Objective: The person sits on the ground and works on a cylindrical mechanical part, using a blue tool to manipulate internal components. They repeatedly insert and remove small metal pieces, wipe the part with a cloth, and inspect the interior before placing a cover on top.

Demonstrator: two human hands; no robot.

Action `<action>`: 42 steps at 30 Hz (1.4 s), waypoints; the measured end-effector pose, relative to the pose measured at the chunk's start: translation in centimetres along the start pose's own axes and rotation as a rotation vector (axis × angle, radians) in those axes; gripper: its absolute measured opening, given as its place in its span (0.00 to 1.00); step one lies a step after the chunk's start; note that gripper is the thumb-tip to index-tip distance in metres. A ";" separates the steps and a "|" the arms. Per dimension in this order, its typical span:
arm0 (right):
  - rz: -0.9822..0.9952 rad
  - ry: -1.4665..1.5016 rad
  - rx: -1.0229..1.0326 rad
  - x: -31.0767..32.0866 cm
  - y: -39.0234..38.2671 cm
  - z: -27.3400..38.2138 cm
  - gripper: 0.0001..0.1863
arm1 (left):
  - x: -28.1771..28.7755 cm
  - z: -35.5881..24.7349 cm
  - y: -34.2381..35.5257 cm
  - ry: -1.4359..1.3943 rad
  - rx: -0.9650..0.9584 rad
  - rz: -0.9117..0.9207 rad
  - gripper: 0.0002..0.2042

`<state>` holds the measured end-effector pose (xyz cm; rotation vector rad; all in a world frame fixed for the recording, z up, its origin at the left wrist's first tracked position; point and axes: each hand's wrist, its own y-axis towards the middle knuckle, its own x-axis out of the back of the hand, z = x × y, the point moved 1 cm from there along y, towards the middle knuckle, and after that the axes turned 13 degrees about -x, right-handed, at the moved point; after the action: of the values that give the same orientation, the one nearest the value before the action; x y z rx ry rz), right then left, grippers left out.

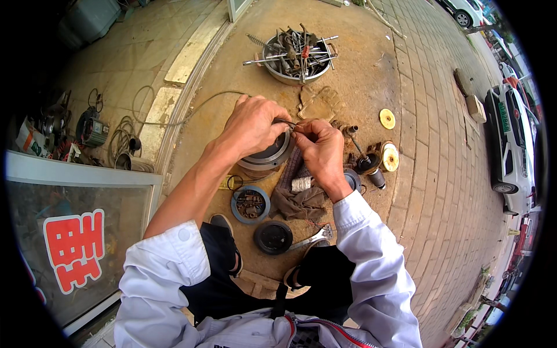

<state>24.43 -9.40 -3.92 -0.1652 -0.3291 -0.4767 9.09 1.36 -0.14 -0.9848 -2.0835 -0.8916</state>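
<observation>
My left hand [253, 123] and my right hand [321, 149] meet in front of me, both closed in a pinch. Between their fingertips runs a short length of thin dark cable [282, 121]; its far end is hidden by my right fingers. Just below my hands stands a round grey metal motor housing [264, 159], partly covered by my left wrist. A pale cable [200, 105] comes from the left and passes behind my left hand; whether it joins the held piece cannot be seen.
Ahead sits a metal basin [282, 75] heaped with tools. Nearer are a blue-grey ring dish [264, 212] of small parts, a black round cap [273, 238], an adjustable wrench [318, 236] and dark rags [297, 203]. Pump parts [371, 164] and a yellow disc [387, 119] lie right. A glass door [81, 232] stands left.
</observation>
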 end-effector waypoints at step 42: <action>0.149 0.082 -0.168 -0.3 0.5 -0.3 0.09 | 0.3 -0.9 0.3 0.052 0.127 0.131 0.10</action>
<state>24.50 -8.85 -4.31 -0.3307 -0.1942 -0.3625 9.39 0.91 0.64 -1.0066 -1.9812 -0.7030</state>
